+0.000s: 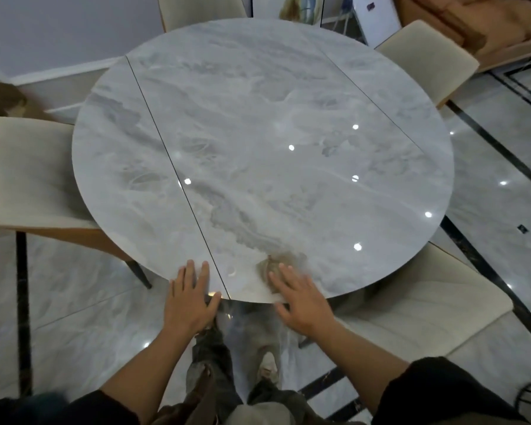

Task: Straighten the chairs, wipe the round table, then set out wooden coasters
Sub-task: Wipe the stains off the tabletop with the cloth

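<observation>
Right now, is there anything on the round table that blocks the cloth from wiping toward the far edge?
Nothing visible does. The right hand presses the cloth at the near edge; the left hand lies flat beside it. The round table beyond shows only light reflections.

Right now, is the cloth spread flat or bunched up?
Bunched up: the cloth shows as a crumpled lump under the right hand fingers.

Glossy marble floor (pixel 488 191), black inlay; grey wall (pixel 59 32); possibly sofa (pixel 488 23).
</observation>
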